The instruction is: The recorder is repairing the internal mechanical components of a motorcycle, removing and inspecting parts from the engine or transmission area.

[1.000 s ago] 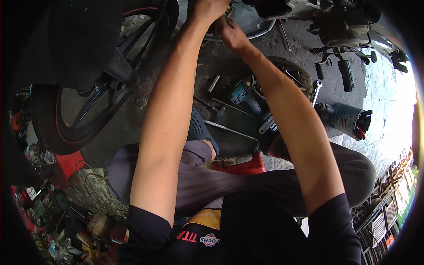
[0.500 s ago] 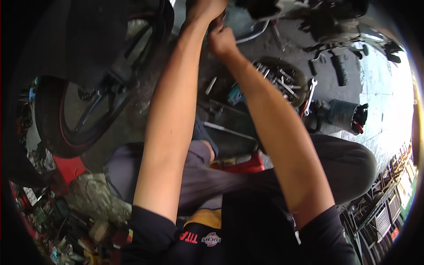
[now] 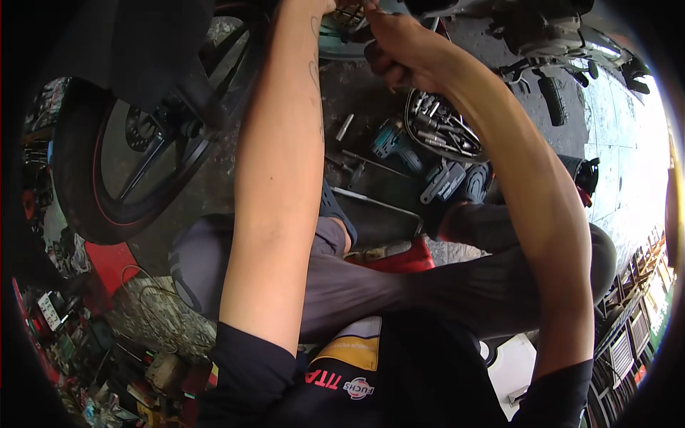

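My left hand (image 3: 321, 6) reaches to the top edge beside a metal assembly (image 3: 349, 16) under the motorcycle; most of its fingers are out of frame or hidden. My right hand (image 3: 403, 50) is closed, fingers curled, its thumb side at that assembly; what it grips is too hidden to name. Below it are a bowl of sockets and metal tools (image 3: 435, 128), a teal cordless drill (image 3: 391, 146), a battery pack (image 3: 442, 182), a short metal socket (image 3: 344, 127) and long thin tools (image 3: 371, 198) lying on the dark floor.
A motorcycle wheel (image 3: 91, 178) stands at the left, engine and footrest parts (image 3: 553, 36) at the upper right. A red stand (image 3: 399, 260) lies under my crossed legs. Cluttered parts and tools (image 3: 107, 364) fill the lower left. Wooden slatted items (image 3: 631, 328) are at the right.
My right hand has shifted up and to the right, turning so its curled fingers show; my right forearm has swung rightward. My left forearm stays raised, its hand now nearer the top edge.
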Demonstrator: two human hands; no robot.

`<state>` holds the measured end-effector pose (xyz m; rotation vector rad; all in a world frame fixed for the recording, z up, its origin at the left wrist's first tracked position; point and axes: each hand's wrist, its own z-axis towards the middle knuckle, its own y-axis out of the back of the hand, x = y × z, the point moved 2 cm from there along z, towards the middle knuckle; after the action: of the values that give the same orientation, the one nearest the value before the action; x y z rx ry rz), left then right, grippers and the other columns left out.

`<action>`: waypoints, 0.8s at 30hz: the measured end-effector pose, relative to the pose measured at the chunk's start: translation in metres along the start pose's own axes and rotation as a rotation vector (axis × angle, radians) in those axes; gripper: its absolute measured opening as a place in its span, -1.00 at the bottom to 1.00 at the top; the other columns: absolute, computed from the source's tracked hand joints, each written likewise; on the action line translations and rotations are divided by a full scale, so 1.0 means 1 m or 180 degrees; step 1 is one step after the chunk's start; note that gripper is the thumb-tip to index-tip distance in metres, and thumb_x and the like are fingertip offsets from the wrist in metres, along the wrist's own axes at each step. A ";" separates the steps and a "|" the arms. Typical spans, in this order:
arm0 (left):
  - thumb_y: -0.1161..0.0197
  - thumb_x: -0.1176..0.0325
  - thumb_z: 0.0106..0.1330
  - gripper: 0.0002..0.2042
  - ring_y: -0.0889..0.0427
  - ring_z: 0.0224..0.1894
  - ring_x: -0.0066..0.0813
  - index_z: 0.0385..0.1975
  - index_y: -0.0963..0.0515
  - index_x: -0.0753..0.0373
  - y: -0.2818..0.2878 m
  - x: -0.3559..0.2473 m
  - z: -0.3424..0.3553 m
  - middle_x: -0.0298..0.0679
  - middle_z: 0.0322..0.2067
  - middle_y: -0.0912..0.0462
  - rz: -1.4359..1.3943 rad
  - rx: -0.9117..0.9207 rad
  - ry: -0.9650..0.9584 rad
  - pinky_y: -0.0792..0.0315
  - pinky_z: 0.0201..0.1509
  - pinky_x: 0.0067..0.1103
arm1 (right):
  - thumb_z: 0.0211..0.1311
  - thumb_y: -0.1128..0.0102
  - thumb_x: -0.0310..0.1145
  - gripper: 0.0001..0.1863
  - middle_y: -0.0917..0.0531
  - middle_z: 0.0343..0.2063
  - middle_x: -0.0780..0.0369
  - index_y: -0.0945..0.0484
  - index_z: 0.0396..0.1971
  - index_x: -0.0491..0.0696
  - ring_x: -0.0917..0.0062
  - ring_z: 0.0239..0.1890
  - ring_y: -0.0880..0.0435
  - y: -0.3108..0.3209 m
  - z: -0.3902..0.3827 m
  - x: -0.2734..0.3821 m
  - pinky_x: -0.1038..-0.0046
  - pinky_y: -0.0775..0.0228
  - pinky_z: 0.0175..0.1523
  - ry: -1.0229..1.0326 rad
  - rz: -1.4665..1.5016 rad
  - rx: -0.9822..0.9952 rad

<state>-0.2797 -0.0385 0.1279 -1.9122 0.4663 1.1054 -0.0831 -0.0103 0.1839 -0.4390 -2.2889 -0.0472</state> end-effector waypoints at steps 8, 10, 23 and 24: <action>0.10 0.26 0.56 -0.70 -0.71 -0.41 -0.31 -0.13 -0.61 0.23 -0.011 -0.001 -0.015 -0.23 -0.34 -0.72 0.0575 -0.0723 -0.0257 -0.65 -0.31 -0.31 | 0.56 0.03 -0.08 -0.64 -0.55 -0.58 0.31 -0.58 -0.17 -0.08 0.60 -0.53 -0.56 0.006 -0.030 0.009 0.46 -0.34 -0.55 0.0529 -0.0519 -0.0004; 0.04 0.24 0.53 -0.68 -0.69 -0.30 -0.39 -0.03 -0.63 0.25 -0.016 -0.003 -0.030 -0.27 -0.30 -0.71 0.1020 -0.1373 -0.0042 -0.63 -0.22 -0.38 | 0.56 0.00 -0.12 -0.66 -0.59 -0.55 0.28 -0.59 -0.12 -0.10 0.57 -0.50 -0.63 0.002 -0.038 0.005 0.43 -0.41 -0.53 0.0735 -0.0644 -0.0129; -0.30 0.15 0.33 -0.54 -0.66 -0.19 -0.26 0.09 -0.56 0.35 -0.055 -0.035 -0.055 -0.04 -0.20 -0.71 0.2478 -0.2191 -0.1795 -0.51 -0.09 -0.35 | 0.58 0.00 -0.08 -0.54 -0.75 -0.19 0.03 -0.55 0.10 -0.21 0.27 -0.11 -0.68 -0.016 0.074 -0.022 0.30 -0.46 0.09 0.2420 -0.0487 -0.0931; -0.30 0.14 0.33 -0.53 -0.66 -0.17 -0.22 0.11 -0.55 0.35 -0.054 -0.035 -0.054 -0.02 -0.17 -0.70 0.2640 -0.2236 -0.1838 -0.51 -0.07 -0.33 | 0.58 -0.01 -0.09 -0.54 -0.74 -0.17 0.02 -0.55 0.10 -0.21 0.26 -0.10 -0.68 -0.018 0.080 -0.020 0.31 -0.46 0.10 0.2330 -0.0384 -0.0935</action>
<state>-0.2352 -0.0556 0.1969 -1.8311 0.6019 2.5427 -0.1329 -0.0198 0.1157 -0.3535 -1.5812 -0.5231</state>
